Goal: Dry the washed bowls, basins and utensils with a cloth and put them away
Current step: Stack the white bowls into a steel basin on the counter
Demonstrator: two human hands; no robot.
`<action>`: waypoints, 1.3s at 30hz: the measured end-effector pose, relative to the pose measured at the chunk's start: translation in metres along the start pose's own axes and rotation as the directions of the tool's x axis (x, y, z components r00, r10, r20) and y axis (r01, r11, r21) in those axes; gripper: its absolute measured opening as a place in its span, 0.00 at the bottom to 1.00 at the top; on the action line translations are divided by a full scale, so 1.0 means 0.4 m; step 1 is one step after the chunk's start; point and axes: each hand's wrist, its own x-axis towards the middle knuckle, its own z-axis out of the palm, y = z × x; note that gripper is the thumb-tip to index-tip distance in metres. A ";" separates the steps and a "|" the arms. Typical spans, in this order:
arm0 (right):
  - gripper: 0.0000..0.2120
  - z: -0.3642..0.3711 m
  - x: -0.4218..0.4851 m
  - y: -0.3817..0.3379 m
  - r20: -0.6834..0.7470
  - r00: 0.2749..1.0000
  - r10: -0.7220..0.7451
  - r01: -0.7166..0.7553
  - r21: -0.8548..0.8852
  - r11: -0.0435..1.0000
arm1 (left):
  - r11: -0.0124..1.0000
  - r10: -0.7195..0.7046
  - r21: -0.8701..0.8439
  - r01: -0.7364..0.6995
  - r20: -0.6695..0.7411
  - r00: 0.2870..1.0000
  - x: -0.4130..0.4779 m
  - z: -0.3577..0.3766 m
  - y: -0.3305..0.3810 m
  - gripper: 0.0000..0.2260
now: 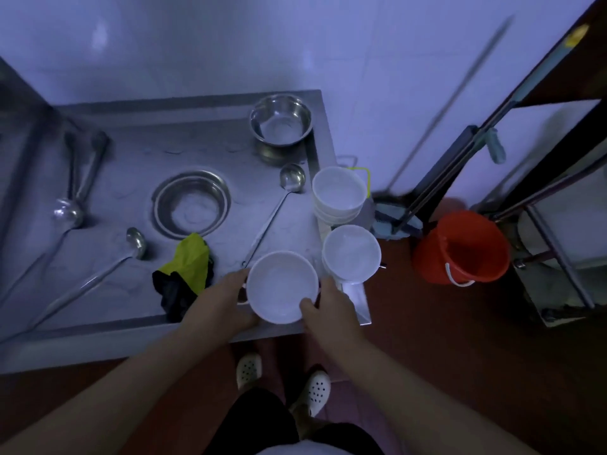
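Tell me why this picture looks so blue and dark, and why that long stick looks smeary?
Head view: dim light, a blue-purple cast over the wall and steel sink; bright glints on the steel basin and ladle; the thin pole by the wall is blurred; the wide lens curves the sink's edges; the white bowl looks sharp.

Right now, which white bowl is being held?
The nearest bowl, at the sink's front edge: left hand and right hand grip its sides. The far stack and near stack to its right are not held.
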 end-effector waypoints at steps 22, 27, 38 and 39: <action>0.11 -0.225 0.867 -0.399 -0.071 0.974 -0.216 0.185 -0.309 0.933 | 0.990 -0.014 -0.137 -0.024 -0.268 0.963 0.808 -0.343 0.008 0.24; 0.11 -0.193 1.027 -0.398 -0.049 0.988 -0.149 0.134 -0.235 0.963 | 0.990 -0.077 -0.135 0.049 -0.204 0.976 0.969 -0.342 -0.026 0.22; 0.05 -0.139 1.178 -0.359 0.024 0.999 -0.035 0.039 -0.199 0.979 | 0.992 -0.128 -0.022 0.126 -0.160 0.979 1.101 -0.307 -0.067 0.19; 0.05 -0.136 1.183 -0.353 0.030 0.999 -0.027 0.033 -0.194 0.980 | 0.991 -0.133 -0.013 0.133 -0.168 0.977 1.104 -0.300 -0.071 0.20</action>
